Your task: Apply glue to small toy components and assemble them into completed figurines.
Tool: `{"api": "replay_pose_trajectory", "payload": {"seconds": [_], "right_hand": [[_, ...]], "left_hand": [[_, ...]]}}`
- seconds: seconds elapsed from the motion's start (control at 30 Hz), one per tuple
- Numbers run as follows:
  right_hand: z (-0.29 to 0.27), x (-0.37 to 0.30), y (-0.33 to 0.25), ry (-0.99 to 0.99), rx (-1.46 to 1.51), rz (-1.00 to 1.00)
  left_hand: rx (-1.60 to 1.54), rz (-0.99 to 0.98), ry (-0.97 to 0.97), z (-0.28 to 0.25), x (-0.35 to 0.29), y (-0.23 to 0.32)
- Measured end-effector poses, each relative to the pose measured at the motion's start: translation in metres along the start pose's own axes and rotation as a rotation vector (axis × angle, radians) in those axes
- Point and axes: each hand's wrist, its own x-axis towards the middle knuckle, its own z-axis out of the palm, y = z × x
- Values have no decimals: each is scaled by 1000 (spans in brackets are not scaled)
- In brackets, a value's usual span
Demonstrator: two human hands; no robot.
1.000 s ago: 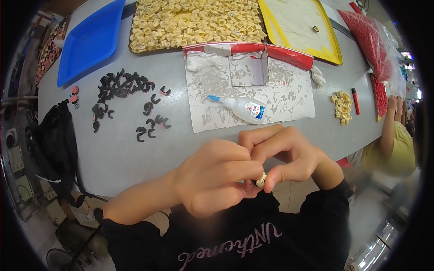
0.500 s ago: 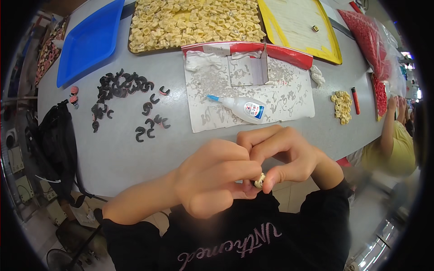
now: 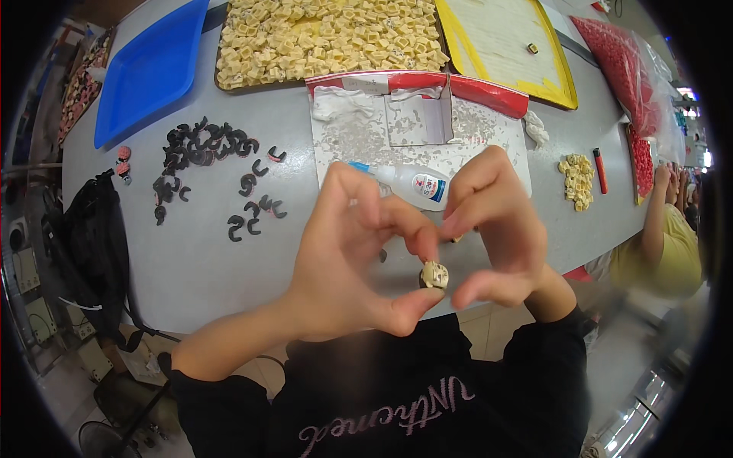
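A small cream-coloured moulded piece [image 3: 434,273] with dark marks and a dark lower edge is pinched between the thumb and forefinger of my left hand [image 3: 332,263]. Just to its right is my right hand [image 3: 504,237], thumb and fingers spread apart and clear of the piece. A small pale bit shows below the right fingers, too hidden to make out. Beyond both hands a clear glue bottle [image 3: 424,185] with a blue tip lies on a stained white sheet [image 3: 500,164]. One loose black curved piece [image 3: 383,256] is partly visible behind my left hand.
Many black curved pieces [image 3: 202,143] lie on the grey table to the left, near a blue tray [image 3: 145,84]. A tray of cream pieces [image 3: 328,38] and a yellow-edged tray [image 3: 565,76] stand at the back. Right are more cream pieces [image 3: 577,182], a red stick-like object [image 3: 600,172] and another person's arm [image 3: 657,210].
My hands have come apart from their close grip around the piece. The left now pinches it alone, its fingers raised, while the right has opened and moved slightly up and to the right.
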Motion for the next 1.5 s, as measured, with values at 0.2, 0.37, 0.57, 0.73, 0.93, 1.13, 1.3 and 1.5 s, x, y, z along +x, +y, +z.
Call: {"api": "replay_pose_trajectory", "payload": {"seconds": [0.2,0.37,0.57,0.73,0.93,1.13,1.3,1.5], "right_hand": [[-1,3,2,-170,-304,-252],[-1,2,1,-129,-279,-268],[0,1,2,-119,-293,-253],[2,-3,10,-96,-322,-296],[4,0,6,-82,-251,-277],[4,-1,9,-65,-294,-300],[6,1,9,-67,-216,-299],[9,-2,11,-79,-213,-289]], "left_hand": [[-289,-193,-49,5,-1,1],[-387,-282,-66,4,0,3],[-425,-334,-28,5,1,4],[-443,-359,-59,2,2,5],[-462,-385,-89,-1,2,4],[-394,-383,-80,0,3,5],[-367,-398,-63,1,2,8],[-390,-430,-36,5,2,6]]}}
